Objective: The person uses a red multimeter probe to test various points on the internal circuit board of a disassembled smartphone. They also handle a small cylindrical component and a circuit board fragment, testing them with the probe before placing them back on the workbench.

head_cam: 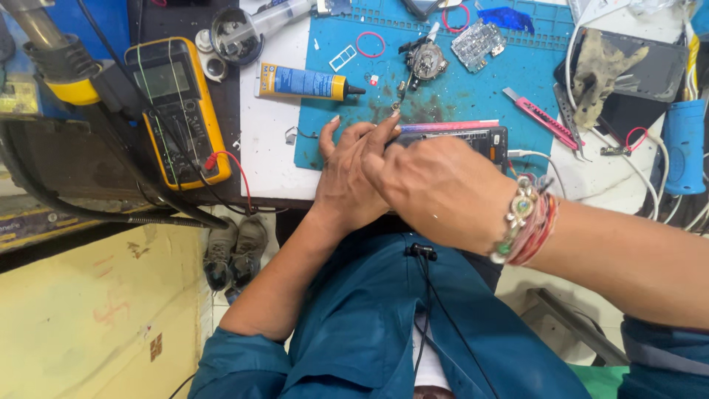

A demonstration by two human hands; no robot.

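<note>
Both hands meet at the near edge of the blue work mat (pixel 443 89). Left hand (pixel 347 177) lies flat w/ fingers spread, pressing on the end of an opened phone (pixel 473 137) that sits along the mat's near edge. Right hand (pixel 436 188) crosses over the left, index finger stretched onto the phone; can't tell if it grips anything. Beaded bracelets (pixel 528 218) on the right wrist. Yellow multimeter (pixel 177 111) sits well left of the mat, glue tube (pixel 303 83) at the mat's left edge, pink utility knife (pixel 539 117) on the mat's right part.
</note>
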